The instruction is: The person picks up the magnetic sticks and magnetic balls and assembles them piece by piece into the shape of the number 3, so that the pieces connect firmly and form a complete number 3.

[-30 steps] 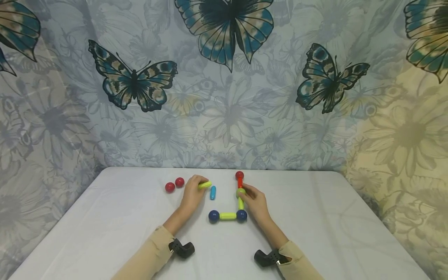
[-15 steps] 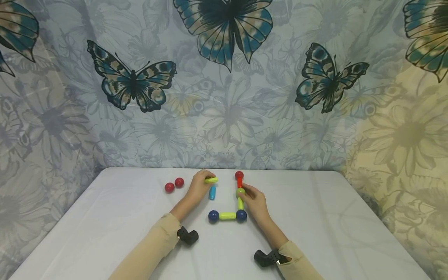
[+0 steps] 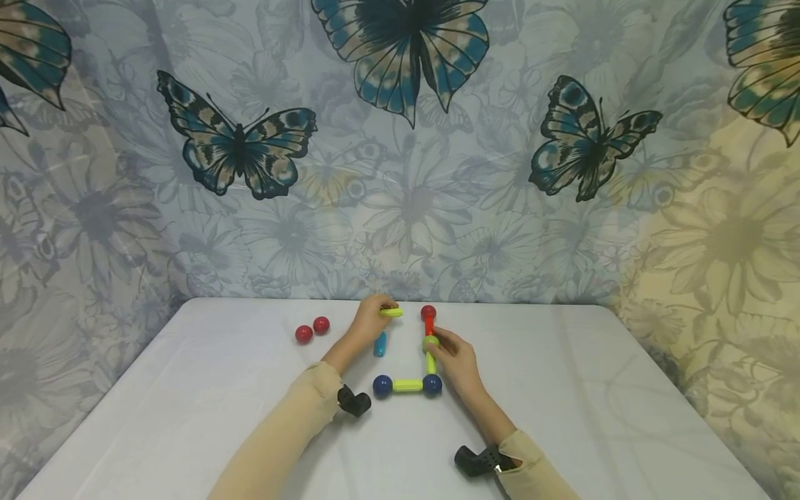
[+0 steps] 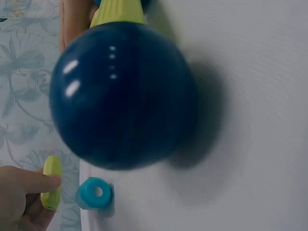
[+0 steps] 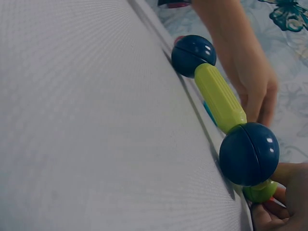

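My left hand (image 3: 373,318) pinches a yellow-green rod (image 3: 392,312) between thumb and fingers, just left of the far red ball (image 3: 428,312). With my right hand (image 3: 457,357) I grip the green ball (image 3: 430,343) from its right side. That ball sits in an L-shaped chain: a red rod (image 3: 429,326) runs from it to the far red ball, and a yellow-green rod (image 3: 431,364) links it to a dark blue ball (image 3: 432,385). Another yellow-green rod (image 3: 407,385) joins this corner to a second blue ball (image 3: 382,387), which looms large in the left wrist view.
A short blue rod (image 3: 380,344) lies on the white table (image 3: 562,417) below my left hand. Two loose red balls (image 3: 312,330) rest farther left. Behind the table's far edge hangs a butterfly-patterned cloth (image 3: 412,229).
My left hand has moved right and toward the far edge, carrying the yellow-green rod closer to the far red ball. The right hand and the chain stay in place.
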The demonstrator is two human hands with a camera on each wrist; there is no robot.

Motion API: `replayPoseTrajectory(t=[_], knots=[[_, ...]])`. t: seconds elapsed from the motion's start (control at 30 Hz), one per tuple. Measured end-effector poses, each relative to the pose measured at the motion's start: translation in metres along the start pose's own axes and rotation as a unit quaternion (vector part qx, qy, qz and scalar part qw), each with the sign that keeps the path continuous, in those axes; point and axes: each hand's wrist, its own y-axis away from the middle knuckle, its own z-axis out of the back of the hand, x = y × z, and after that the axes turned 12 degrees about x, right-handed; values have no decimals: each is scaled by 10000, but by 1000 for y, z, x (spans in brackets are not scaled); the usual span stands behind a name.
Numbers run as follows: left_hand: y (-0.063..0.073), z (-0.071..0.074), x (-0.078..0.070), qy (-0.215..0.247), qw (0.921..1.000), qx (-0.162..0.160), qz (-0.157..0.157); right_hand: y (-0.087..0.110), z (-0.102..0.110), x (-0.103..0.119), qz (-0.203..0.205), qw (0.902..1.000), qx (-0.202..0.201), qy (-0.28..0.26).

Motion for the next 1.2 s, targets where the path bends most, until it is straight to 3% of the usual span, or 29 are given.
replayPoseTrajectory(t=[0.4,0.83,1.2], knots=[[-13,-2,-10,264,9984,179,466,0,0,1,4,10000,14,-20],[-24,-4,-12,92,9979,348,541,1,1,0,66,10000,42,-36],[-30,-4,-18,-85,9983,411,397,1,1,0,92,9999,63,-59]])
